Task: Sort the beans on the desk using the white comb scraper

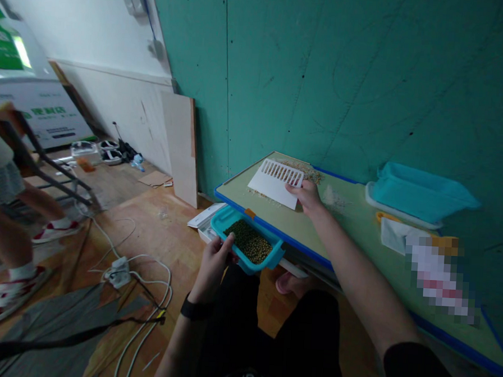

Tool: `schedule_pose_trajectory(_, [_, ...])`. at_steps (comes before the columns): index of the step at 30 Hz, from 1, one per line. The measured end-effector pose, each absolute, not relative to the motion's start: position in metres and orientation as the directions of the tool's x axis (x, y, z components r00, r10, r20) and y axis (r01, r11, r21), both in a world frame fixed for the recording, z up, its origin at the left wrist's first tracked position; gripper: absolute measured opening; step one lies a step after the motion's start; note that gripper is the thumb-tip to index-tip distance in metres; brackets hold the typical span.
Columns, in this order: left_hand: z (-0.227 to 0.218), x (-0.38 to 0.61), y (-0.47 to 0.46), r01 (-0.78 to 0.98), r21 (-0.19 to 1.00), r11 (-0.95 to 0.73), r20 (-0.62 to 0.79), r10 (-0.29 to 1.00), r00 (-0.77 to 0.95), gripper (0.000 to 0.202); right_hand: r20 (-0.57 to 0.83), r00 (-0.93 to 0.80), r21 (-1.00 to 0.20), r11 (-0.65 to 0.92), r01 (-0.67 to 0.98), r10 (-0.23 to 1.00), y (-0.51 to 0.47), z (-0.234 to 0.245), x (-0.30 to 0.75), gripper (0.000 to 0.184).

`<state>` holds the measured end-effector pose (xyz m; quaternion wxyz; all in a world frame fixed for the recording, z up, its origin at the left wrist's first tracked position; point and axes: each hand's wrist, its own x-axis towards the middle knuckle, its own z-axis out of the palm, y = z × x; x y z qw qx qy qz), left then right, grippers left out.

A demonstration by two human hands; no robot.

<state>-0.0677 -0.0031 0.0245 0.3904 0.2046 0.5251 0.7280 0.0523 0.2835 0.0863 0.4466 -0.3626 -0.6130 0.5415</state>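
Observation:
My left hand (pixel 217 260) grips the near rim of a teal plastic container (pixel 221 219), thumb on top. Small dark green beans (pixel 239 231) and larger tan beans (pixel 257 249) lie inside it. The container is held just below the table's front edge. In my right hand (pixel 305 192) is a white slotted scraper (pixel 269 185), gripped at its right end and tilted over the tabletop. Mixed grains (pixel 307 172) are scattered behind it, and a pale powdery patch (pixel 334 198) lies to its right.
A larger teal bin (pixel 420 189) on a white lid stands at the back right of the table (pixel 350 233). A white and yellow item (pixel 394 234) lies before it, beside a blurred-out patch. Cables and a power strip (pixel 119 273) cover the floor; another person's legs (pixel 5 220) are at left.

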Motion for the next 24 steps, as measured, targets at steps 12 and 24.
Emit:
schedule_pose_trajectory(12, [0.021, -0.069, -0.003, -0.359, 0.922, -0.145, -0.112, 0.787, -0.607, 0.046, 0.095, -0.441, -0.995, 0.072, -0.069, 0.893, 0.271, 0.093, 0.052, 0.041])
schedule_pose_trajectory(24, [0.020, -0.070, -0.003, -0.363, 0.923, -0.129, -0.127, 0.787, -0.604, 0.047, 0.004, -0.516, -0.999, -0.018, -0.037, 0.856, 0.266, 0.097, 0.055, 0.042])
